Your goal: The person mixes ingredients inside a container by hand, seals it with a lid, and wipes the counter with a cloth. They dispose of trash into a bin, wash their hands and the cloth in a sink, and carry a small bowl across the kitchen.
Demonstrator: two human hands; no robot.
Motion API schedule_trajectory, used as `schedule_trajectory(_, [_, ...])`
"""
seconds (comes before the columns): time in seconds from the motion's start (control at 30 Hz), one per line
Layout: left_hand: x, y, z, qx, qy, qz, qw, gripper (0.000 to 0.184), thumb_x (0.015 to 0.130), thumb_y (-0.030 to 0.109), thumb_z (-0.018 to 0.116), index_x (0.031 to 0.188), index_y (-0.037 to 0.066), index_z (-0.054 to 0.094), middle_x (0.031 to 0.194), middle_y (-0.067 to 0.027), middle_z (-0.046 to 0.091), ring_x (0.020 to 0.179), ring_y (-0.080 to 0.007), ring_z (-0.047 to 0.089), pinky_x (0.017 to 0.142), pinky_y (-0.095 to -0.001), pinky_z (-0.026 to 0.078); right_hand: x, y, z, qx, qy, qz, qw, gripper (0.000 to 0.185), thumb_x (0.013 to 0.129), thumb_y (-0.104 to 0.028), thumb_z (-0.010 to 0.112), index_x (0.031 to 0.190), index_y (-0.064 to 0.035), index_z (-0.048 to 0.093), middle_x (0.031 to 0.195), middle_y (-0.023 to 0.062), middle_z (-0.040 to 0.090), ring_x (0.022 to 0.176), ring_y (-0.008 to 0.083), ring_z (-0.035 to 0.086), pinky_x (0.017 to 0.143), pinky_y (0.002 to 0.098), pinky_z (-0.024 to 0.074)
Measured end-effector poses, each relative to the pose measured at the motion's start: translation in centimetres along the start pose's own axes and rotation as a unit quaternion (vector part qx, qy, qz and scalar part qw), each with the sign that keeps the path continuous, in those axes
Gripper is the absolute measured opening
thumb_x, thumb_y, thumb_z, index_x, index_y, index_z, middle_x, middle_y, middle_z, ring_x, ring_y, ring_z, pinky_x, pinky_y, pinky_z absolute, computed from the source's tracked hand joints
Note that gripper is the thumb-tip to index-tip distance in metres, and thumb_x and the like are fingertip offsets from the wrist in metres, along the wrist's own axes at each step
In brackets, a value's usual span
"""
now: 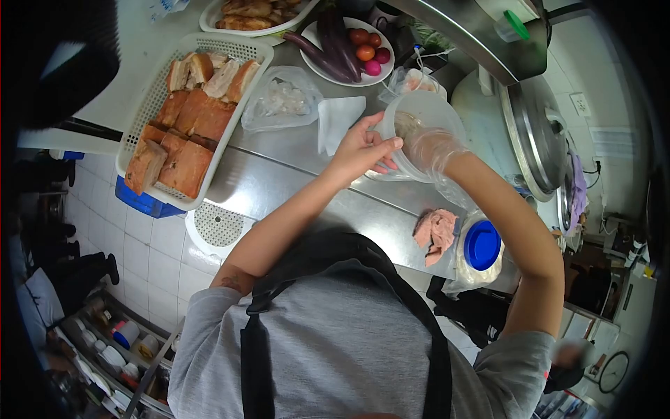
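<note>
My left hand (pixel 366 144) grips the near-left side of a translucent plastic tub (pixel 447 114), thumb at the rim, and the tub is tilted with its mouth towards me. My right hand (pixel 427 144), in a loose clear plastic glove (pixel 442 162), reaches inside the tub. Its fingers are blurred by the plastic, so I cannot tell what they hold. Some pale stuff (pixel 407 126) shows in the tub, too unclear to name. Left of the tub are a white sheet (pixel 340 122) and a clear plastic bag (pixel 280 100) with whitish pieces in it.
A white basket (pixel 132 133) of large browned meat pieces (pixel 187 167) stands at the left. Behind is a plate (pixel 315 64) with eggplants and tomatoes. A big lidded pot (pixel 481 115) stands to the right. Nearer me lie a pink cloth (pixel 437 235) and a blue lid (pixel 482 245).
</note>
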State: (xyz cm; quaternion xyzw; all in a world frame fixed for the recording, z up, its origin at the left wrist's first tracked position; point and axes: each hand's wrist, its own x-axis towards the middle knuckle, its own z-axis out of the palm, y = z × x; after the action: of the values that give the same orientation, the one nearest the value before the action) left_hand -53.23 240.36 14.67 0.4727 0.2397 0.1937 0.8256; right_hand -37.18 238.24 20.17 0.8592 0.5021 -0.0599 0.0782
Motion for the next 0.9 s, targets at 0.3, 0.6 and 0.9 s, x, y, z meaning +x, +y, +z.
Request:
schedule_trajectory(0.3, [-0.2,0.1,-0.2,-0.004,-0.005,0.0,1.0,0.075,0.087,0.024,0.068,0.145,0.002,0.026,0.076,-0.0035,0.059,0.067,-0.0164,0.066,0.056,-0.0255,0.053,2.8,4.5,2.6,0.109,-0.066,-0.058,0.99,0.06,0.086,-0.037,0.054,0.135,-0.0053,0.04,0.131,0.0128,0.047,0.12,0.0242,0.045,0.101,0.0406,0.0337])
schedule_trajectory(0.6, [0.1,-0.3,-0.3,0.0,-0.007,0.007,1.0,0.076,0.086,0.025,0.069,0.145,0.002,0.027,0.075,-0.0031,0.059,0.066,-0.0161,0.066,0.055,-0.0252,0.052,-1.4,0.0,-1.2,-0.061,0.026,-0.059,0.996,0.057,0.088,-0.032,0.053,0.136,-0.006,0.039,0.131,0.0111,0.045,0.121,0.0241,0.042,0.1,0.0402,0.033])
schedule_trajectory(0.9, [0.2,-0.9,-0.1,0.0,0.001,0.009,1.0,0.077,0.087,0.025,0.067,0.144,0.001,0.022,0.084,-0.006,0.059,0.065,-0.0159,0.065,0.055,-0.0262,0.053,0.9,0.8,0.3,-0.118,-0.065,-0.109,0.985,0.042,0.087,-0.027,0.054,0.123,-0.0054,0.051,0.117,0.014,0.055,0.115,0.0274,0.05,0.094,0.04,0.0397])
